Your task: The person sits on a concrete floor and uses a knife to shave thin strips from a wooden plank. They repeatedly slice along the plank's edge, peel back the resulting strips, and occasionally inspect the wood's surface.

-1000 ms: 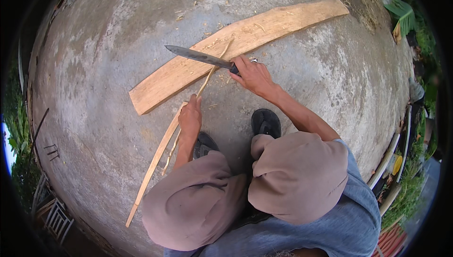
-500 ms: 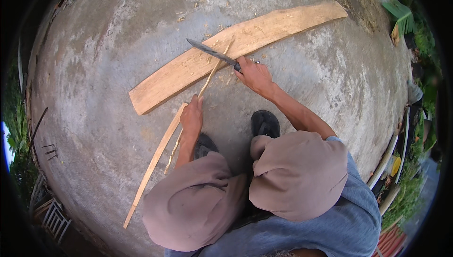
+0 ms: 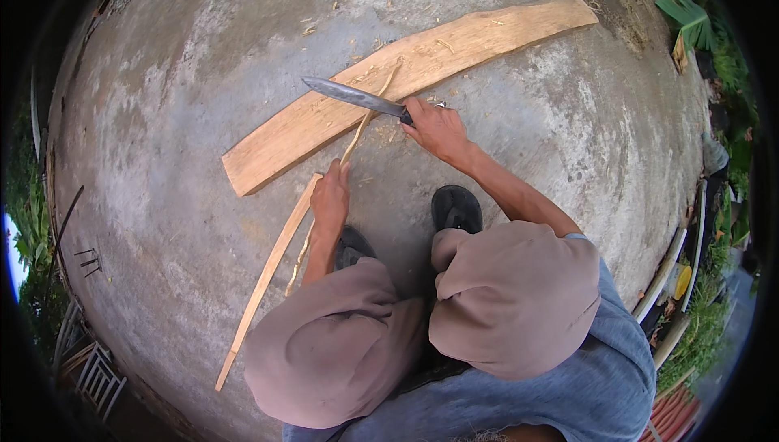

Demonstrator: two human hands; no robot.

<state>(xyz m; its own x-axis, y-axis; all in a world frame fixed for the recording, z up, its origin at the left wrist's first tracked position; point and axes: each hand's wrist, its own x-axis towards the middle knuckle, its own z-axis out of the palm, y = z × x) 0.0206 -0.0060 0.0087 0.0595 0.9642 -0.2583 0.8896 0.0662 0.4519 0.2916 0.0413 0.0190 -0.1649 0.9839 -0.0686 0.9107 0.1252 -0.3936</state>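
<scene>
Currently, the right hand [image 3: 438,131] is wrapped round the handle of a knife [image 3: 349,94], blade crossing a thin stick [image 3: 354,146]; the left hand [image 3: 330,200] grips that stick, its far end over a wooden plank [image 3: 495,36]. Shavings [image 3: 445,46] there indicate whittling begun; the wavy outline suggests trimming unfinished. Beside the left hand: a flat strip [image 3: 267,276], grip uncertain.

Knife handle [image 3: 406,118] mostly hidden, shirt [image 3: 454,397] cut off below
</scene>
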